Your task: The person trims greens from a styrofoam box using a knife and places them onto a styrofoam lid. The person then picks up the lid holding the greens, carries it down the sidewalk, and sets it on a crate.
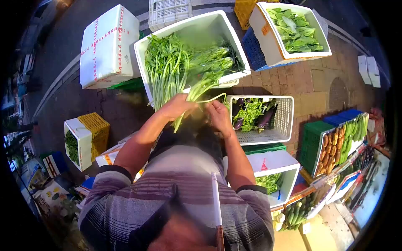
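Observation:
My left hand [178, 107] is closed round a bunch of leafy green stalks [204, 85], whose cut ends poke out below the fist. To its right, my right hand [217, 115] has its fingers pressed together at a thin pale stem [212, 100] that curves out from the bunch. Both hands are at the near edge of a white foam box [217, 21]. Long-stemmed greens [165, 69] lie in the box's left part, with more leafy vegetables [215, 59] on the right. A blurred patch hides some of the contents.
A white crate [289, 121] with eggplants and greens stands right of my hands. Another foam box [320, 35] of leafy greens is at the upper right, a closed foam box [106, 46] at the upper left. Cucumbers and other vegetables [331, 146] are displayed at the far right.

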Tool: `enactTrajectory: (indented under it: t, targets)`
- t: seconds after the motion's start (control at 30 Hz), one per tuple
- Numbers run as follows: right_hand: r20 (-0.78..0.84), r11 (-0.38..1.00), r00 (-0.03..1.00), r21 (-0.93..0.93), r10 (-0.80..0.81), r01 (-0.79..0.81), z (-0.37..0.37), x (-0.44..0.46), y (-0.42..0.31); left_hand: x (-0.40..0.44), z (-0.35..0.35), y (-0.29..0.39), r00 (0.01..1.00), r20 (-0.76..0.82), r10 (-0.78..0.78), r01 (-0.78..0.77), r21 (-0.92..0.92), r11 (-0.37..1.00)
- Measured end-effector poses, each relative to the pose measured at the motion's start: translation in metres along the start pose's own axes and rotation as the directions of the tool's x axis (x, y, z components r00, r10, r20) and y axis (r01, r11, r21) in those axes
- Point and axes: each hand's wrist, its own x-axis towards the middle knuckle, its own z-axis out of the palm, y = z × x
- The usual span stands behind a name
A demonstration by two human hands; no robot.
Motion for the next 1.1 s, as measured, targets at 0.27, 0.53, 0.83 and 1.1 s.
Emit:
enactTrajectory:
  t: [0.27,0.53,0.83,1.1]
  targets:
    - [-0.338,0.991,0.938,0.131,0.073,-0.030,-0.066,-0.046,0.023,-0.007,0.002,0.001,0.993,0.076,-0.085,0.058,0.302,0.952]
    - [-0.595,0.590,0.804,-0.653,-0.010,-0.475,-0.208,-0.088,0.115,-0.019,-0.042,0.025,1.000,-0.017,0.017,-0.016,0.027,1.000]
    - [-0.366,0.731,0.916,-0.578,0.166,-0.363,-0.087,-0.014,0.118,-0.014,-0.115,0.058,0.941,-0.257,0.218,-0.289,-0.284,0.914]
    - [-0.114,0.787,0.990,-0.603,0.079,-0.132,0.008,0.046,0.091,0.079,-0.171,-0.115,0.867,-0.463,-0.182,0.119,-0.163,0.979]
